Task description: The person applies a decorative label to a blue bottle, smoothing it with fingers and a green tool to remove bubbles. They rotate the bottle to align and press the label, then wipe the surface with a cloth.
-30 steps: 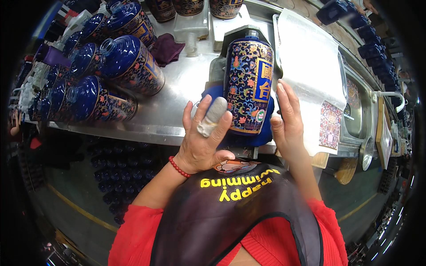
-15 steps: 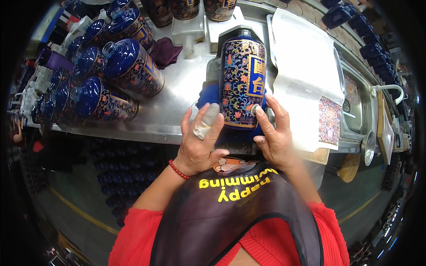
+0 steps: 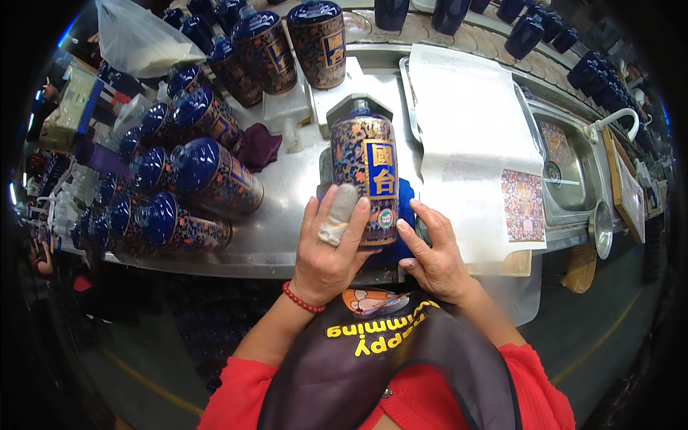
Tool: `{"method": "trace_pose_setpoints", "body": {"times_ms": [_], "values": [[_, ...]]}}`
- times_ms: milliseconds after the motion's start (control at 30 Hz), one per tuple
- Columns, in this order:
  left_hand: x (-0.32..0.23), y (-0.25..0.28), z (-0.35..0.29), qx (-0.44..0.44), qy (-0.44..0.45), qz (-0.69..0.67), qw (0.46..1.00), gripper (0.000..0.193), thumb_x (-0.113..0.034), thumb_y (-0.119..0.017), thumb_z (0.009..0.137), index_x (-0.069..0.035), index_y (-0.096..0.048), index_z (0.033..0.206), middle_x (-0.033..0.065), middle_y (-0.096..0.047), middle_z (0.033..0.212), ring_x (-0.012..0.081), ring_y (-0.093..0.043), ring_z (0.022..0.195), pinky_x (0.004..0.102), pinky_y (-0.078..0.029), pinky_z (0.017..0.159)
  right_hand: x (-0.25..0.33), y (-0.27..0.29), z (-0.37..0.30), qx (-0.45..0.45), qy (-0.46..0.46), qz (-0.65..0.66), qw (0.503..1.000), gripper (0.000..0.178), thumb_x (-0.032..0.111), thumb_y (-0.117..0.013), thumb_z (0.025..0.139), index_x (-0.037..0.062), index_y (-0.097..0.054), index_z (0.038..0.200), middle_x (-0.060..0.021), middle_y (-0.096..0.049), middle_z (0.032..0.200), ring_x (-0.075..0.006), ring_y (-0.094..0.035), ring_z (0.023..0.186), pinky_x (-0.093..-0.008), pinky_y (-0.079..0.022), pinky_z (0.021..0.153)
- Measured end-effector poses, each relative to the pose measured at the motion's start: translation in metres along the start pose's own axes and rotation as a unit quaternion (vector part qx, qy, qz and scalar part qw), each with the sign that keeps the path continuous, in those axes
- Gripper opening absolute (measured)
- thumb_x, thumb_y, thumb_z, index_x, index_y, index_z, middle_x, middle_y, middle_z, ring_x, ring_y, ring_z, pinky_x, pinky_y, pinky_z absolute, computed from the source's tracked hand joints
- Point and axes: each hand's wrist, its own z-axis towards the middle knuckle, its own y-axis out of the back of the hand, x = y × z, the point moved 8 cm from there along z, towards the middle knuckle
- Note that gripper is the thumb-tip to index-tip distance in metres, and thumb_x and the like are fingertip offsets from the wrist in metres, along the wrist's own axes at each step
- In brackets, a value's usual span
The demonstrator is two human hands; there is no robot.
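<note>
A dark blue bottle with a colourful floral pattern and a gold-framed panel lies in a holder in front of me, neck pointing away. My left hand rests along its lower left side, fingers stretched out, the thumb near the base. A grey finger cover is on one of its fingers. My right hand hovers just right of the base with spread fingers, a small gap from the bottle. A round green-and-white sticker shows low on the bottle. Blue cloth-like material lies beside it.
Several patterned bottles crowd the left, with more behind. A purple cloth lies nearby. White sheets and a patterned label sheet cover the right, beside a sink. Plain blue bottles stand on a conveyor at the back.
The bottle has turned, bringing its panel and sticker leftward to face me more squarely. My left fingers now overlap its side; my right hand has come slightly away. The view has shifted.
</note>
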Motion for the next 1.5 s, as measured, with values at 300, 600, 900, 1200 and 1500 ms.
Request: {"method": "trace_pose_setpoints", "body": {"times_ms": [300,600,900,1200,1500], "values": [[0.027,0.006,0.018,0.027,0.068,-0.133,0.988,0.101,-0.073,-0.041,0.096,0.004,-0.025,0.159,0.0322,-0.039,0.155,0.048,-0.028,0.15,0.0635,-0.005,0.121,-0.016,0.01,0.062,-0.032,-0.043,0.013,0.998,0.065,0.028,-0.068,0.094,0.0036,-0.047,0.15,-0.0245,-0.036,0.156,-0.0439,-0.043,0.135,-0.0519,-0.038,0.111],[0.041,-0.012,0.022,0.067,0.109,-0.16,0.979,0.102,-0.073,-0.043,0.096,0.003,-0.023,0.16,0.0297,-0.037,0.157,0.0431,-0.035,0.148,0.0618,-0.01,0.121,-0.029,-0.007,0.07,-0.024,-0.056,0.058,0.996,0.066,0.031,-0.067,0.095,0.0068,-0.045,0.153,-0.0248,-0.036,0.155,-0.0442,-0.044,0.134,-0.0513,-0.038,0.112],[-0.005,0.005,0.04,0.108,-0.012,0.007,0.994,0.12,-0.062,-0.082,0.073,0.0,-0.027,0.16,0.0336,-0.029,0.159,0.0525,-0.025,0.149,0.0617,-0.013,0.122,-0.037,0.009,0.086,-0.057,-0.051,0.057,0.995,0.066,0.045,-0.057,0.101,0.0062,-0.045,0.153,-0.0273,-0.038,0.153,-0.0458,-0.045,0.132,-0.0519,-0.038,0.111],[0.012,-0.007,0.019,0.054,0.022,-0.022,0.998,0.12,-0.059,-0.083,0.073,0.007,-0.029,0.157,0.0326,-0.041,0.152,0.0504,-0.038,0.144,0.0649,-0.017,0.12,-0.057,0.003,0.093,-0.047,-0.094,0.075,0.992,0.064,0.045,-0.059,0.101,0.0055,-0.048,0.151,-0.0286,-0.041,0.151,-0.0461,-0.047,0.131,-0.05,-0.039,0.111],[0.027,-0.006,0.005,0.045,0.046,-0.054,0.996,0.127,-0.061,-0.083,0.073,0.007,-0.018,0.159,0.0316,-0.043,0.151,0.0507,-0.037,0.143,0.0675,-0.012,0.12,-0.056,0.007,0.084,-0.058,-0.08,0.058,0.993,0.065,0.042,-0.058,0.102,0.0009,-0.046,0.151,-0.0268,-0.044,0.149,-0.0439,-0.048,0.129,-0.0485,-0.041,0.11]]}}
